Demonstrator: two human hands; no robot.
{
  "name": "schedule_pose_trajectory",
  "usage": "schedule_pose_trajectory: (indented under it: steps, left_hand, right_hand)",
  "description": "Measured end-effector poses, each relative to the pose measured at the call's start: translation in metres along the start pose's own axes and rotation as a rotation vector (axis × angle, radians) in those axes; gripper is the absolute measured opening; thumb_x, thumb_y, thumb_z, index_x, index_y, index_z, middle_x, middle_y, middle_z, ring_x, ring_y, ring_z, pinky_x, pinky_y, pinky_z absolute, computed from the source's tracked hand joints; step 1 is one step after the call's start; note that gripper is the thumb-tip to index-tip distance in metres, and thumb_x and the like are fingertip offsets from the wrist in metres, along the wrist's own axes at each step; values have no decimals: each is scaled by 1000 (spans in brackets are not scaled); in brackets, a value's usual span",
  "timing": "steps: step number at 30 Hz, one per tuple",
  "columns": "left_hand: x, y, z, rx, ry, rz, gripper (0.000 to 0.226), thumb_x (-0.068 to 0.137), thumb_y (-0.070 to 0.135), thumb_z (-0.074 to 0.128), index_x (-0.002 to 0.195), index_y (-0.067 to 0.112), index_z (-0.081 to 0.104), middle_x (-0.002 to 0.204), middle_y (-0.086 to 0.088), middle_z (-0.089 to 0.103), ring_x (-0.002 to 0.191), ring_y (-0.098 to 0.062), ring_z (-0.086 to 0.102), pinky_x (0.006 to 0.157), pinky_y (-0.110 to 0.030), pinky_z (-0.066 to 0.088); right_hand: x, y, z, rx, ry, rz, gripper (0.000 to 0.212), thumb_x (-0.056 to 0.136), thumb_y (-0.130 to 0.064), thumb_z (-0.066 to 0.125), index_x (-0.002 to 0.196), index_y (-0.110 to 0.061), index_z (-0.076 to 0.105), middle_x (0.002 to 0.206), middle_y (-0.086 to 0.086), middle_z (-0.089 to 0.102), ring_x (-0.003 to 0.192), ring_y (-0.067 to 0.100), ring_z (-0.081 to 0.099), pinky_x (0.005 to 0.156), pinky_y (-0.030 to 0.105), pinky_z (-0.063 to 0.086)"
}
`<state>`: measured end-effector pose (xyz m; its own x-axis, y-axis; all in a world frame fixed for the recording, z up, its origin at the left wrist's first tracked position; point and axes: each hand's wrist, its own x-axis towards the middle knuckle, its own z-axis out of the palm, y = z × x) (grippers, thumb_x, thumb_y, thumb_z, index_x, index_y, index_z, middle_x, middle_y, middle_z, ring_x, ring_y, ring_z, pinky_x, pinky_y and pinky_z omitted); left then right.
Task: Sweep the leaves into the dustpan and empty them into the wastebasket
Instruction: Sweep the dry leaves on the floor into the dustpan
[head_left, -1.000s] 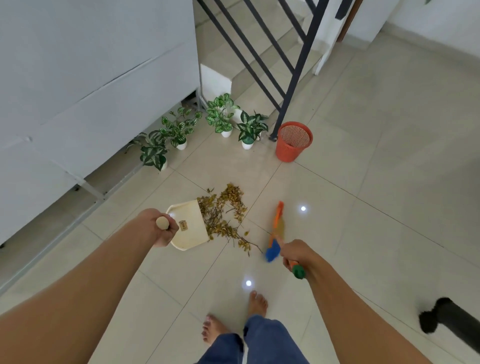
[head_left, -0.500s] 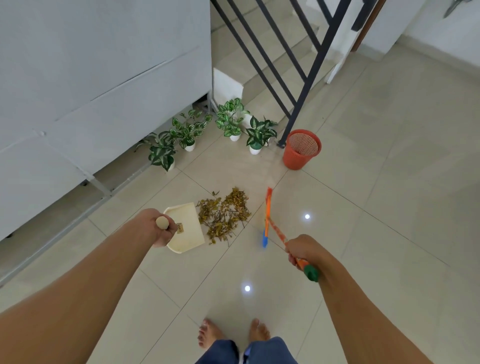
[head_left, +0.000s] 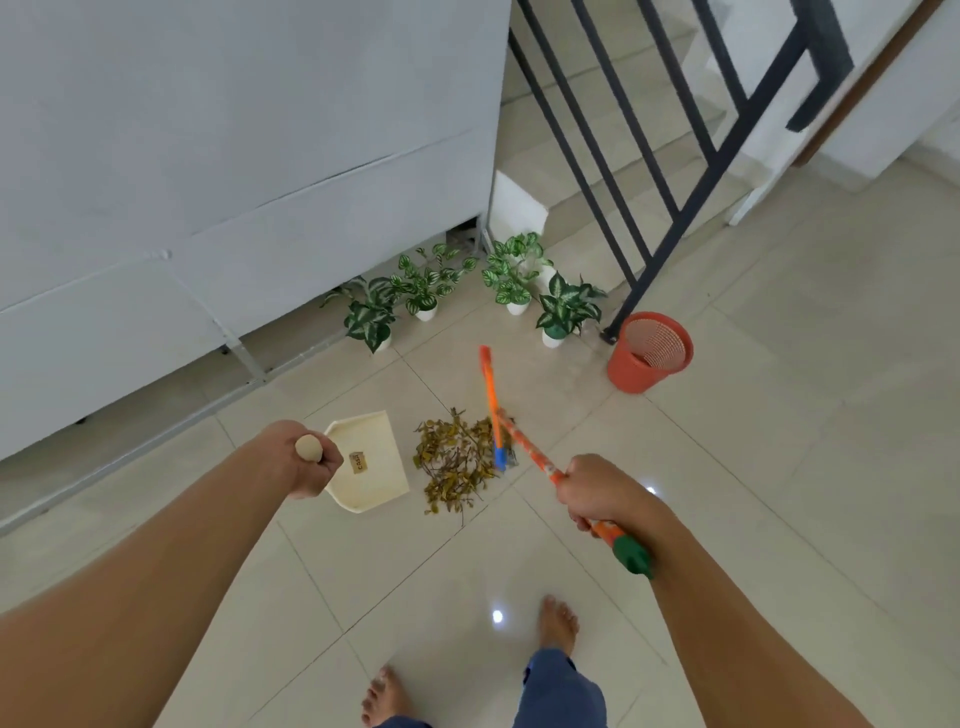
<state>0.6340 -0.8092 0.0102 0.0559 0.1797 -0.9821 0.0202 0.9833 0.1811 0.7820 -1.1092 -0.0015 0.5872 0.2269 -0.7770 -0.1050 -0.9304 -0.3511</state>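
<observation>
Orange broom (head_left: 532, 449) held in right grip (head_left: 605, 493); left grip (head_left: 306, 460) clasps, hides dustpan handle (head_left: 308, 448).

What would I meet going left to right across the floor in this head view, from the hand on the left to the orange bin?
Left hand → cream dustpan → pile of dry leaves → broom at the pile's right edge → orange wastebasket.

Floor (head_left: 779, 467): big, shiny, pale tiles with thin lines between them.
Wall (head_left: 234, 130): plain white panels on the left.
Stairs (head_left: 649, 171): pale steps going up at the back.
Railing (head_left: 693, 205): dark metal bars beside the stairs.
Plants (head_left: 431, 286): four green ones in white pots by the wall.
Light (head_left: 497, 617): small bright spots on the floor.
</observation>
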Motion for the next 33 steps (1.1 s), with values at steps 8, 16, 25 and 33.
schedule_pose_trajectory:
  steps: [8, 16, 25, 33]
  left_hand:
    - [-8, -33, 1, -186, 71, 61, 14, 95, -2, 42, 87, 8, 48, 64, -1, 42, 31, -10, 35, 31, -12, 36]
    - [-11, -96, 18, -356, 213, 69, 10, 97, 0, 44, 90, 7, 48, 71, -5, 46, 26, -9, 35, 31, -12, 37]
    - [-13, -144, 38, -515, 268, 59, 10, 95, 1, 42, 105, 4, 43, 76, -7, 42, 48, -9, 43, 29, -13, 37]
    - [-20, -162, 56, -498, 267, 40, 8, 96, 2, 44, 104, 5, 45, 76, -6, 44, 46, -8, 42, 30, -13, 37]
  right_hand:
    - [68, -14, -24, -30, -325, -188, 23, 92, -12, 55, 112, -3, 61, 68, 4, 62, 43, 8, 52, 36, 20, 41]
    - [113, 2, -47, -133, -395, -121, 12, 91, -10, 50, 92, -4, 61, 64, 7, 58, 45, 12, 50, 39, 23, 39]
    - [124, 35, -114, -217, -499, -124, 27, 91, -10, 50, 116, -8, 59, 65, 4, 56, 37, 8, 46, 38, 16, 36]
    - [117, 45, -114, -587, -391, -202, 27, 90, -11, 50, 109, 3, 62, 80, 14, 72, 61, 21, 63, 55, 29, 50]
